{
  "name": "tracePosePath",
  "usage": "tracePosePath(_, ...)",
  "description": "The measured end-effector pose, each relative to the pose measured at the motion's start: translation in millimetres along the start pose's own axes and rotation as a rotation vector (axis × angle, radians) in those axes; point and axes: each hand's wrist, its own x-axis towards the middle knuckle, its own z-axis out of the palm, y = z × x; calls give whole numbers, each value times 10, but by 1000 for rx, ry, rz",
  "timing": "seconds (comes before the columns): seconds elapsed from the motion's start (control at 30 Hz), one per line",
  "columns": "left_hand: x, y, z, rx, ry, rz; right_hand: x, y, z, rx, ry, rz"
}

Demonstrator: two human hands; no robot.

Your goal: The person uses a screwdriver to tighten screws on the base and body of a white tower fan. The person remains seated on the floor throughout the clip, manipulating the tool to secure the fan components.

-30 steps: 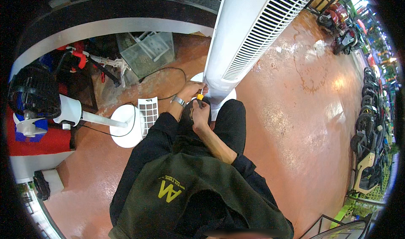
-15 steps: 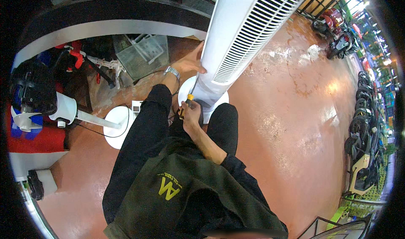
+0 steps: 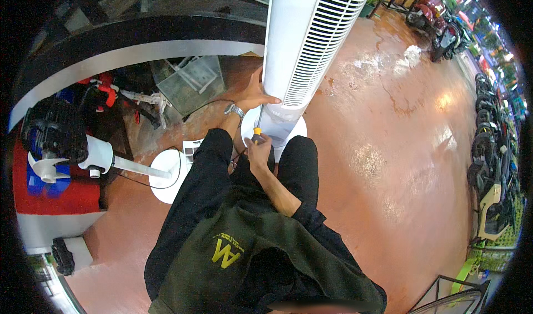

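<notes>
Between my knees stands a tall white tower fan (image 3: 286,47) with a slatted grille along its right side and a round white base (image 3: 301,131). My left hand (image 3: 254,97), a metal watch on its wrist, grips the fan's lower left side. Its thumb lies across the front, while the other fingers go partly out of sight behind. Just below, my right hand (image 3: 259,152) is closed around a screwdriver (image 3: 257,131) with a yellow and dark handle. The thin shaft points up along the fan's lower left edge; I cannot tell whether its tip sits in a screw.
To the left, a white pedestal fan (image 3: 139,167) with an exposed blade stands on a round base. Behind it are a clear box (image 3: 191,86) and red and white parts (image 3: 102,89) under a curved counter (image 3: 161,49). Several motorcycles (image 3: 486,158) line the right side.
My view has shifted, and the tower fan appears slightly more upright. My left thumb now reaches further across its front. The right hand still holds the screwdriver at the fan's lower edge.
</notes>
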Motion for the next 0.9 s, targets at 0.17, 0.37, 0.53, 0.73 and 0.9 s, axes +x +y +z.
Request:
tracePosePath(0.17,-50,-206,87,115,109,54,60,100,-144,-96,15,-9)
tracePosePath(0.37,54,57,-228,-87,-153,26,61,-116,-352,295,-184,209)
tracePosePath(0.53,339,1,-385,103,-290,54,80,51,-311,-395,68,-285)
tracePosePath(0.73,377,-255,-148,-146,-422,39,41,99,-264,-597,113,-445)
tracePosePath(0.9,235,-22,-181,-190,-424,195,156,124,-501,667,-343,267)
